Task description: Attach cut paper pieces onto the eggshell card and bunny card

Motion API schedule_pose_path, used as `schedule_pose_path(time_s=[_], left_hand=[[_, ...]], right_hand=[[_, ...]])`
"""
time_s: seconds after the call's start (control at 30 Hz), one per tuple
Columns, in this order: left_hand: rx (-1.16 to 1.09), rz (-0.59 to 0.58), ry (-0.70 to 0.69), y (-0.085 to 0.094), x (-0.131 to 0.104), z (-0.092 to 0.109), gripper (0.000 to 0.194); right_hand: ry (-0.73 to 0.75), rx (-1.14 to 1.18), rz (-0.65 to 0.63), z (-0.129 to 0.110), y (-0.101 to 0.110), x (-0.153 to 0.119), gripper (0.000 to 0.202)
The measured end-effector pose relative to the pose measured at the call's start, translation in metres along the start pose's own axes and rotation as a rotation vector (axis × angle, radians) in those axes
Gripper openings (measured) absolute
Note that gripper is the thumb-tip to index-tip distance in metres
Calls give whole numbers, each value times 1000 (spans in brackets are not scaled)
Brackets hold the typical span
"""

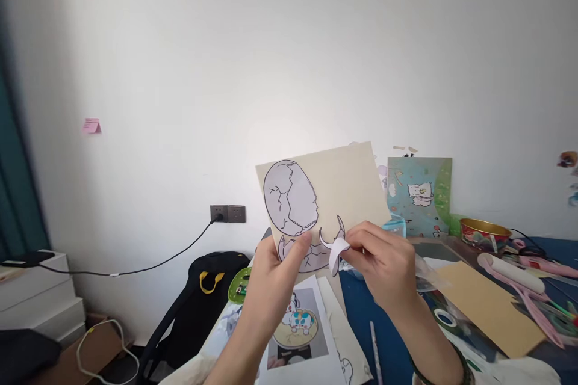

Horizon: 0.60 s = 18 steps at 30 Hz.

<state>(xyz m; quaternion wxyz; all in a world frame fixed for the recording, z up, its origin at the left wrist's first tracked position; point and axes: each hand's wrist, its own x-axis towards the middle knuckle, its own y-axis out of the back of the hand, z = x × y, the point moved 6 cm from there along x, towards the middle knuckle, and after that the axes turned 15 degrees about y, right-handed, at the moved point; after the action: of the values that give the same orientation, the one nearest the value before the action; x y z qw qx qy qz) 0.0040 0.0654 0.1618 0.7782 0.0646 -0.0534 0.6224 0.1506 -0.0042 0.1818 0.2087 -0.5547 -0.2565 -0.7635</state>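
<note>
My left hand (280,267) is closed on the lower left edge of a cream sheet of card (345,177), its thumb in front. On the card lies a paper cutout of a cracked egg (289,198), drawn in black outline. Below it, partly behind my thumb, is a cracked eggshell piece (313,257). At the card's lower right, my right hand (383,255) pinches a small curled paper strip (336,251) with black-edged, pointed ends. Under my hands, a printed sheet (300,337) shows a picture of a spotted figure in an eggshell.
A blue-green picture board (419,195) leans on the wall. Right of my hands are a round red tin (485,233), tan card (492,307), a tape roll (445,317) and a pink-handled tool (519,283). A pen (376,352) lies in front; a black backpack (198,307) stands left.
</note>
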Motion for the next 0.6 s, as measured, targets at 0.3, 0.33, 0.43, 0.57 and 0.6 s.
schedule_pose_path(time_s=[0.3,0.33,0.43,0.57,0.6], left_hand=[[16,58,-90,18,-2,19,68],[54,63,-114,19,-1,20,66],[213,-24,-144,17,2,20,27],[367,-133,-120,13,0,19,26],[390,-160,-127,11,-2,21,28]], right_hand=[[-60,211,-57,10,1,2,33],[-66,230,-68,11,-1,2,32],[-108,285,-110,13,-8,-1,32],[-265,368,-140,19,-16,-8,35],[-322,386,-151,21,-17,-10,34]])
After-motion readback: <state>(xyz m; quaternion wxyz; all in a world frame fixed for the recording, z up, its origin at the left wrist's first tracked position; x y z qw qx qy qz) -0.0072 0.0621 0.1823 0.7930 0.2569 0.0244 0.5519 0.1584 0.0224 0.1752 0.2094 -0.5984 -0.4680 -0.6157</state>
